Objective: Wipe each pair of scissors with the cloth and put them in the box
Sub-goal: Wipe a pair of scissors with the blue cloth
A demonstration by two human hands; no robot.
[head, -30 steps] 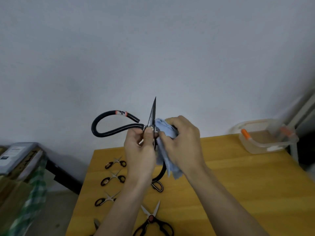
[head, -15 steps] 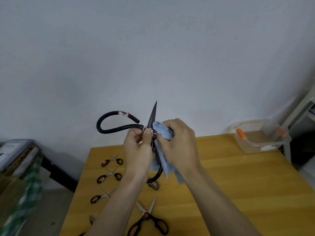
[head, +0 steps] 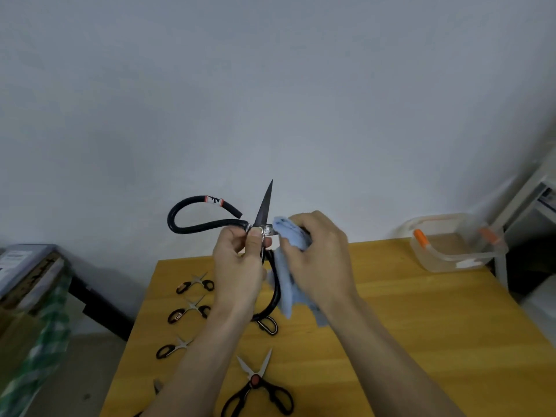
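Observation:
My left hand (head: 239,260) grips a large pair of black-handled scissors (head: 207,227) near its pivot, held up above the wooden table (head: 406,320). The scissors stand spread apart, one dark blade pointing upward. My right hand (head: 322,260) holds a light blue cloth (head: 288,281) wrapped over the other blade, which is hidden. A clear plastic box (head: 451,251) with orange clips sits at the table's far right corner.
Three small scissors (head: 195,284) (head: 188,311) (head: 173,347) lie in a column on the table's left side. A black-handled pair with a red pivot (head: 257,386) lies near the front. Clutter and a green checked cloth (head: 45,341) stand to the left of the table.
The raised blade has tilted slightly to the right. My right hand with the cloth has shifted a little along the covered blade. The camera view has moved a bit.

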